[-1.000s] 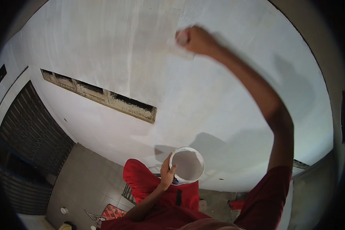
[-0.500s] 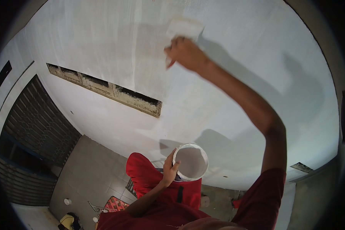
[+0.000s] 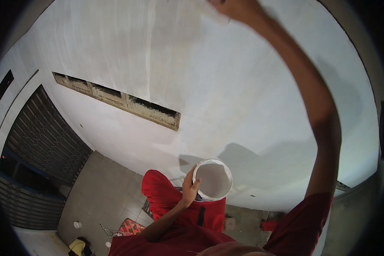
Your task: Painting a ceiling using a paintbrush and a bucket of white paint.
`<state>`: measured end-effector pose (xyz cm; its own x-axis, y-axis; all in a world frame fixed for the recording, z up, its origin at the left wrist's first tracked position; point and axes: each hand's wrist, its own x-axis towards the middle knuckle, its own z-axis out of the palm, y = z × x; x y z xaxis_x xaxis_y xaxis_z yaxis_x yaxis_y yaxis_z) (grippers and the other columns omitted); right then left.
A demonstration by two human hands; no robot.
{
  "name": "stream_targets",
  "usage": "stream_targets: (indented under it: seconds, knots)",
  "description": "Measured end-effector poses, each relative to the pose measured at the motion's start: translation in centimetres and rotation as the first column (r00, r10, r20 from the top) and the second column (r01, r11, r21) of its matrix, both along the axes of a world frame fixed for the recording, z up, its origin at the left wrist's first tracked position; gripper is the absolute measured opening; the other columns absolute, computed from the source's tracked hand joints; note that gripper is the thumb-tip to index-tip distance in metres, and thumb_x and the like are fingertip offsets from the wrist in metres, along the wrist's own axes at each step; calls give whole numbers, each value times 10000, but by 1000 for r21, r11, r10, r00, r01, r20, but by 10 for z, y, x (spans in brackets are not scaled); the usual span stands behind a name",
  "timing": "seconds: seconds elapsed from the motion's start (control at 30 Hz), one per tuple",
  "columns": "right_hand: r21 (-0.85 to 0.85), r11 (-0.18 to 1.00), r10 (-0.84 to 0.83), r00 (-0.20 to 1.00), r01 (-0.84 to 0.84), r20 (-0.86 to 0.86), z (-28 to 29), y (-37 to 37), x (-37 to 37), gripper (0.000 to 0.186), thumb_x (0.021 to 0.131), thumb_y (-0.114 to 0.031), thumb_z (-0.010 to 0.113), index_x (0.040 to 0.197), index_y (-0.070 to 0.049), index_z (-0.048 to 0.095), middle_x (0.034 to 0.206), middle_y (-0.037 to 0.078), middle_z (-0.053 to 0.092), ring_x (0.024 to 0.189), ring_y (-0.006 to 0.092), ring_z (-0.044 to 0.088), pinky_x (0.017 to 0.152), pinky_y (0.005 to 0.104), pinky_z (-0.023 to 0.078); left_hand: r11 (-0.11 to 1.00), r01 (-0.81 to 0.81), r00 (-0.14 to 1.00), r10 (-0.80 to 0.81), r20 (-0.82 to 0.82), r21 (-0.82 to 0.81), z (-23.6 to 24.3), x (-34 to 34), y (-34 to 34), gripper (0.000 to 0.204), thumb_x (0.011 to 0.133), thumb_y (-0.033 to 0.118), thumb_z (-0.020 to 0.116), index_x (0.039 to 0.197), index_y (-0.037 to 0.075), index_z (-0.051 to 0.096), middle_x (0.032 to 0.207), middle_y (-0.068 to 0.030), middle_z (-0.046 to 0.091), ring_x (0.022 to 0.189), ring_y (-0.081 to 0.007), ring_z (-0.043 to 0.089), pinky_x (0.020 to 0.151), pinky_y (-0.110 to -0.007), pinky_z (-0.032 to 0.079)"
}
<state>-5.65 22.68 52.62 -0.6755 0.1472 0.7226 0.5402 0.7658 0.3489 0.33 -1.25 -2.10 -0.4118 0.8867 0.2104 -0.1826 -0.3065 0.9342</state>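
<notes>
My left hand [image 3: 190,189] is wrapped round the side of a round white bucket [image 3: 211,199], which rests against my red trousers at the lower middle. Pale, greyish-white paint fills the inside of the bucket. My right arm reaches high along the pale wall [image 3: 239,98]. Only part of my right hand [image 3: 234,8] shows at the upper edge, its fingers curled. The wide, pale brush seen in it in the earlier view lies outside the picture now.
A long slot with rough masonry [image 3: 119,100] cuts into the wall at left. Far left stands a dark metal folding gate [image 3: 42,141]. On the tiled floor [image 3: 102,183] below lie a red patterned mat [image 3: 131,227], a small white cup [image 3: 77,224] and a yellow-and-black bundle [image 3: 77,246].
My right hand has gone up the wall and slightly right, carrying the brush beyond the upper edge. My left hand and the bucket have stayed almost where they were.
</notes>
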Motion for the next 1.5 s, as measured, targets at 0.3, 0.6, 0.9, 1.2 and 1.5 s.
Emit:
stream_targets:
  seconds: [0.3,0.6,0.9,1.2,1.5]
  knots:
    - [233,929,241,949,-286,204,-51,2,-23,102,762,-120,678,715,-34,653,705,147,616,715,280,626,678,405,518,1000,12,1000,-12,7,-9,3,0,0,534,897,31,572,1406,-26,420,1378,-174,511,1286,-255,472,1090,-356,337]
    - [-282,944,300,795,-169,528,-331,-26,-3,58,756,-161,654,737,-114,681,732,160,646,712,323,653,591,421,512,1000,11,1000,-11,9,0,-3,1,-1,527,899,38,569,1402,-26,425,1365,-177,523,1271,-259,488,1085,-353,345]
    - [-232,938,249,966,-257,-64,-191,-24,28,161,810,-73,584,923,-134,680,752,85,626,668,308,611,604,389,497,1000,-15,999,16,-39,27,0,0,2,522,900,86,582,1388,-30,438,1342,-184,546,1255,-280,508,1069,-363,361]
    - [-416,715,-92,514,-562,-853,-249,-126,164,61,820,16,706,840,47,659,838,90,645,713,176,626,679,298,547,998,-53,991,49,-126,-29,7,-4,-1,542,876,85,595,1389,-7,444,1342,-199,542,1262,-308,506,1053,-376,376]
    - [-544,287,-840,66,-789,-538,-441,-204,277,240,881,-184,676,1067,-56,593,902,56,651,779,161,630,703,258,491,998,-46,995,42,-88,-49,17,-4,-5,554,885,135,593,1396,-9,434,1324,-206,549,1257,-318,504,1063,-377,356]
